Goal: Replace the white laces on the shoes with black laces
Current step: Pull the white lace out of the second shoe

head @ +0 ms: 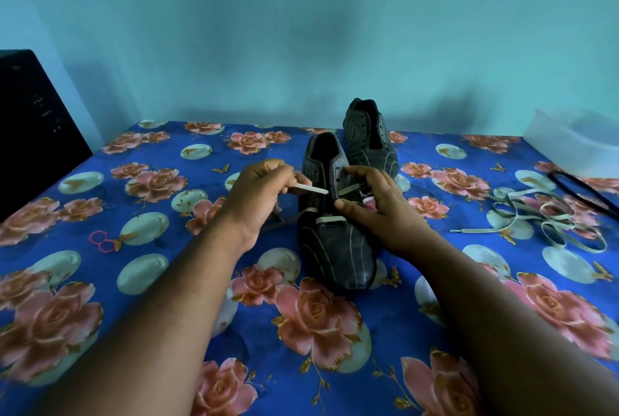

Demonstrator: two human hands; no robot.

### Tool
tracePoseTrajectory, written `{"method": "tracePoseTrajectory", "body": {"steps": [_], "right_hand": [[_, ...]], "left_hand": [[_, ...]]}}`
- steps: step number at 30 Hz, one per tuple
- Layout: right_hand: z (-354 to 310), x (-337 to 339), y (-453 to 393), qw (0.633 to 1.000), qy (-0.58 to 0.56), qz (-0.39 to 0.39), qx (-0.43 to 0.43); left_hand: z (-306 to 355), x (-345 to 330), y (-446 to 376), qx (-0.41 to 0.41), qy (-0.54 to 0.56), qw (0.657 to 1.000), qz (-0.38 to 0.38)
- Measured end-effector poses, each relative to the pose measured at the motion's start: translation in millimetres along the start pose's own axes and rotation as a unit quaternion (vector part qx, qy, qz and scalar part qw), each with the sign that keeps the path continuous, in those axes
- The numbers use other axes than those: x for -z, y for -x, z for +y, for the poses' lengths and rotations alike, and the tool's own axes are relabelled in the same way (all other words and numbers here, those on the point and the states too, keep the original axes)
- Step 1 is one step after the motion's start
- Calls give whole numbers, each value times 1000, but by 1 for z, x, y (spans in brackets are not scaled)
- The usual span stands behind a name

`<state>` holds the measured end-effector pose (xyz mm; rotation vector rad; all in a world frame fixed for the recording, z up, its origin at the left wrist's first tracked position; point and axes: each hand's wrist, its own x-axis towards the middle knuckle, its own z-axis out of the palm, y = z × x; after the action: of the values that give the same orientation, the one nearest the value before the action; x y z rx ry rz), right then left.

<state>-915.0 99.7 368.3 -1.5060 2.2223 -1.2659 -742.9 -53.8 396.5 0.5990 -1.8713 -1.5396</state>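
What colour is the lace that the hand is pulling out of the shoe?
White lace, pinched by the left hand, seen in the head view.

The right hand [378, 204] covers the near shoe's [335, 241] right eyelet row, so the white lace's [313, 188] path there cannot be followed. Its other end disappears inside the left hand's [264, 191] fingers. Well right of the right hand, the black lace [582, 191] runs off the picture's edge. Far left of the left hand, a dark box [30, 120] is cut off.
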Motion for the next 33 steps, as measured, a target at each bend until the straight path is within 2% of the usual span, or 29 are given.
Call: {"method": "tracePoseTrajectory", "body": {"steps": [2, 4, 6, 8, 10, 14, 19, 23, 25, 29, 31, 33], "right_hand": [[0, 0, 0, 1000, 1, 0, 0], [-1, 1, 0, 1000, 3, 0, -2], [-2, 0, 1, 1000, 2, -2, -4], [-2, 0, 1, 1000, 2, -2, -3], [-1, 1, 1, 1000, 6, -3, -4], [-2, 0, 1, 1000, 0, -2, -2], [-3, 0, 1, 1000, -7, 0, -2], [-4, 1, 1, 1000, -8, 0, -1], [-3, 1, 1, 1000, -9, -1, -1], [-2, 1, 1, 1000, -8, -4, -4], [-2, 1, 1, 1000, -7, -4, -6], [-3, 1, 1, 1000, -7, -5, -6]], "left_hand": [[-2, 3, -2, 32, -24, 999, 31], [-6, 4, -4, 15, -109, 994, 27], [-9, 1, -2, -40, -162, 986, 30], [-9, -2, -2, -131, -213, 968, 28], [-10, -7, 0, -202, -267, 942, -7], [-12, -14, -1, -253, -297, 921, -16], [-12, -6, -3, -189, -334, 923, -43], [-4, -4, 1, -57, -170, 978, -109], [-2, 1, 1, -6, -112, 985, -133], [0, 13, -2, 46, -24, 996, -72], [-1, 17, -4, 57, -39, 997, -33], [-7, 17, -8, 43, -132, 990, -6]]}}
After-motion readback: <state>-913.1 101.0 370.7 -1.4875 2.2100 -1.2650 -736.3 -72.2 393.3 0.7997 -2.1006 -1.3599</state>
